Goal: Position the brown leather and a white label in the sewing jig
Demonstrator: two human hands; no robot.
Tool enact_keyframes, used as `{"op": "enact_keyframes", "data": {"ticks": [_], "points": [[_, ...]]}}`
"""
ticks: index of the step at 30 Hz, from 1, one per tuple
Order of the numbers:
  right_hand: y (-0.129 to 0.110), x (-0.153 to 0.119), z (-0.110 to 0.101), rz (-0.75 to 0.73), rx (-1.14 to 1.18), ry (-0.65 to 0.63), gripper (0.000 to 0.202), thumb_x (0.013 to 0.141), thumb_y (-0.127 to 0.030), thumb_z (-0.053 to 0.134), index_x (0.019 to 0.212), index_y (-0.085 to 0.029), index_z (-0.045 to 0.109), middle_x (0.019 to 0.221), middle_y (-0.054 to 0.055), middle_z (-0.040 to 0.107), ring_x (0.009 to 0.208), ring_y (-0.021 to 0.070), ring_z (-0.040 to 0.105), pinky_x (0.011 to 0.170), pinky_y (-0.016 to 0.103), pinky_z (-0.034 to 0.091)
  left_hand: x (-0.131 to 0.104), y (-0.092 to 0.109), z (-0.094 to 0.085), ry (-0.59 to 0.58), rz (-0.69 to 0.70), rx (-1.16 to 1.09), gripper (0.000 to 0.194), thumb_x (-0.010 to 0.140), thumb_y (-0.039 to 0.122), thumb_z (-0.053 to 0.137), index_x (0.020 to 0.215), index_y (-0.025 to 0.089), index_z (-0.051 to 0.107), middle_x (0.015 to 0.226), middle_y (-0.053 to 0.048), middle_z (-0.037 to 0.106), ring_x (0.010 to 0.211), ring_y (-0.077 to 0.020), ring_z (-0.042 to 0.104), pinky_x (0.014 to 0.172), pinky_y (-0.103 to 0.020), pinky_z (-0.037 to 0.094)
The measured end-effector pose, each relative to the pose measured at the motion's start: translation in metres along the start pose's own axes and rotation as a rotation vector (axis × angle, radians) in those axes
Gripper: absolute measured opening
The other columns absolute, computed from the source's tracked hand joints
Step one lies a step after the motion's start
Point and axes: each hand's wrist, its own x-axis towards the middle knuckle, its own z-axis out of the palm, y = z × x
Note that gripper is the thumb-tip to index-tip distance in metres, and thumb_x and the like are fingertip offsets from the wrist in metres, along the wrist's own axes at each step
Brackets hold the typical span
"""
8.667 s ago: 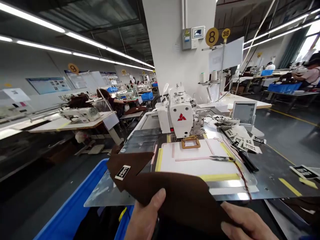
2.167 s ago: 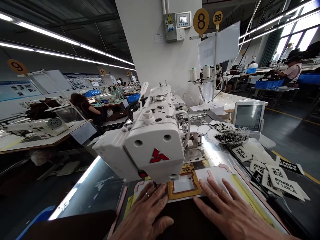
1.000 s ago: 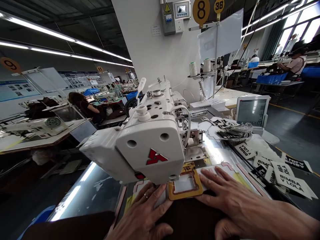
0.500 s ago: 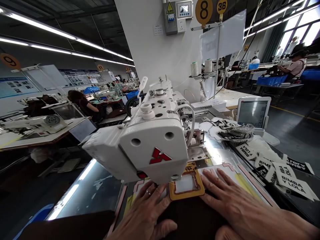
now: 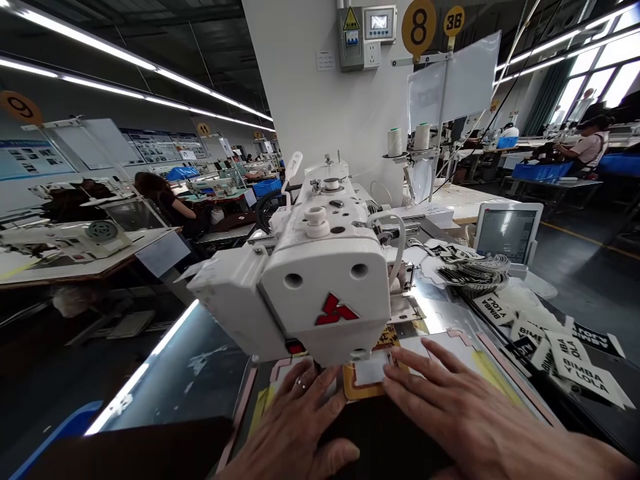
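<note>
Under the head of the white sewing machine lies a yellow-brown rectangular frame with a white patch in its opening. Dark brown fabric spreads out in front of the frame. My left hand rests flat and open on the fabric, its fingers reaching up beside the frame's left edge, a ring on one finger. My right hand is also flat and open, with fingertips over the frame's right side, at the white patch's right edge. The needle area is hidden behind the machine head.
Black-and-white printed labels lie loose at the right, below a stack of labels. A control screen stands behind them. Thread cones are on a stand at the back. Other people sit at machines left and right.
My right hand has shifted left, from beside the frame onto its right side and the white patch's edge. The left hand stays nearly in place. The view has moved slightly.
</note>
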Motion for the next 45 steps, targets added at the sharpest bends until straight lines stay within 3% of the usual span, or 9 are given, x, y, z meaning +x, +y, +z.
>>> {"op": "enact_keyframes", "data": {"ticks": [2, 4, 7, 16, 27, 32, 36, 40, 45], "points": [[0.0, 0.011, 0.003, 0.108, 0.347, -0.321, 0.097, 0.098, -0.08, 0.035, 0.17, -0.017, 0.015, 0.168, 0.002, 0.011, 0.159, 0.0256, -0.001, 0.128, 0.054, -0.002, -0.001, 0.0, -0.001, -0.051, 0.005, 0.048, 0.065, 0.099, 0.076, 0.045, 0.142, 0.032, 0.065, 0.15, -0.001, 0.051, 0.128, -0.0231, 0.06, 0.105, -0.04, 0.048], [0.002, 0.017, 0.018, 0.099, 0.418, -0.121, 0.099, 0.093, -0.088, 0.037, 0.167, -0.022, 0.028, 0.167, -0.003, 0.026, 0.159, 0.0116, -0.003, 0.126, 0.033, -0.019, 0.0, 0.0, -0.003, -0.077, 0.011, 0.055, 0.07, 0.101, 0.075, 0.04, 0.155, 0.032, 0.052, 0.153, -0.001, 0.047, 0.128, -0.0225, 0.06, 0.097, -0.04, 0.056], [0.006, 0.019, 0.042, 0.041, 0.178, 0.171, 0.084, 0.097, -0.078, 0.043, 0.159, -0.023, 0.034, 0.16, -0.004, 0.038, 0.158, 0.0083, 0.001, 0.127, 0.034, -0.017, 0.002, 0.002, -0.008, -0.051, -0.002, 0.036, 0.065, 0.103, 0.072, 0.039, 0.152, 0.033, 0.056, 0.149, 0.0, 0.052, 0.122, -0.0229, 0.064, 0.094, -0.041, 0.059], [0.012, 0.021, 0.038, 0.061, 0.216, 0.094, 0.069, 0.097, -0.075, 0.045, 0.145, -0.026, 0.045, 0.15, -0.005, 0.049, 0.156, 0.0062, 0.009, 0.126, 0.038, -0.019, 0.01, 0.002, -0.014, -0.029, -0.011, 0.0, 0.059, 0.103, 0.071, 0.041, 0.141, 0.034, 0.066, 0.142, -0.002, 0.057, 0.113, -0.0277, 0.069, 0.084, -0.044, 0.063], [0.022, 0.023, 0.044, 0.06, 0.267, 0.122, 0.086, 0.087, -0.092, 0.037, 0.139, -0.026, 0.053, 0.144, -0.003, 0.054, 0.149, 0.0136, 0.03, 0.125, 0.037, -0.014, 0.011, 0.003, -0.015, -0.388, -0.144, -0.319, 0.062, 0.105, 0.072, 0.031, 0.146, 0.037, 0.062, 0.153, -0.003, 0.046, 0.127, -0.0404, 0.058, 0.094, -0.065, 0.053], [0.021, 0.028, 0.053, 0.097, 0.254, 0.09, 0.09, 0.084, -0.096, 0.036, 0.136, -0.025, 0.053, 0.144, 0.001, 0.055, 0.152, 0.0196, 0.027, 0.124, 0.044, -0.018, 0.008, 0.003, -0.015, -0.632, -0.285, -0.511, 0.072, 0.102, 0.079, 0.019, 0.154, 0.04, 0.05, 0.166, 0.0, 0.025, 0.149, -0.0432, 0.03, 0.114, -0.071, 0.031], [0.02, 0.022, 0.048, 0.102, 0.307, 0.093, 0.089, 0.084, -0.095, 0.038, 0.138, -0.026, 0.055, 0.143, 0.001, 0.055, 0.152, 0.0159, 0.026, 0.125, 0.041, -0.009, 0.011, 0.004, -0.024, -0.743, -0.35, -0.604, 0.081, 0.098, 0.085, 0.012, 0.157, 0.041, 0.046, 0.169, 0.005, 0.01, 0.156, -0.039, 0.009, 0.124, -0.066, 0.013], [0.005, 0.0, 0.033, 0.153, 0.303, 0.232, 0.067, 0.098, -0.075, 0.048, 0.15, -0.032, 0.044, 0.153, -0.009, 0.048, 0.146, 0.0141, 0.04, 0.126, 0.042, 0.018, 0.011, 0.005, -0.029, -0.69, -0.321, -0.574, 0.085, 0.1, 0.082, 0.011, 0.166, 0.034, 0.032, 0.168, 0.003, 0.008, 0.156, -0.0369, 0.014, 0.124, -0.064, 0.02], [-0.021, -0.033, 0.032, 0.141, 0.139, 0.473, 0.035, 0.1, -0.041, 0.062, 0.131, -0.024, 0.056, 0.119, -0.004, 0.068, 0.102, 0.0175, 0.068, 0.085, 0.037, 0.057, 0.006, 0.002, -0.022, -0.548, -0.219, -0.423, 0.075, 0.106, 0.073, 0.015, 0.168, 0.033, 0.024, 0.166, 0.002, 0.008, 0.153, -0.0349, 0.025, 0.116, -0.059, 0.038]]}}
